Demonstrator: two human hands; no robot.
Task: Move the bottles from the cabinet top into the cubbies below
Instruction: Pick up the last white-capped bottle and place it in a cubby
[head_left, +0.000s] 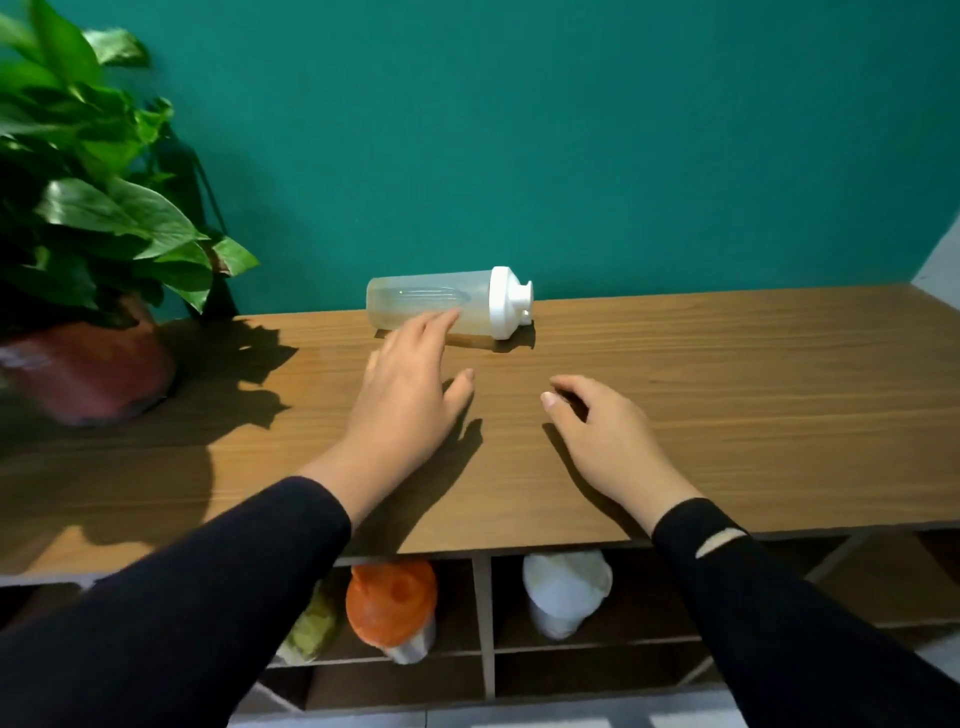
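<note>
Where it lies on its side: clear bottle, frame centre, on the tabletop.
Left hand: released, fingertips touching the clear bottle.
Right hand: released, empty, resting on the tabletop.
Cubbies: orange-lidded bottle, white-lidded bottle.

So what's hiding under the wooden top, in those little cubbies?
An orange-lidded bottle and something yellow-green share the left cubby; a white-lidded bottle sits in the next. The brown wooden cabinet top and black sleeves cover the rest.
</note>
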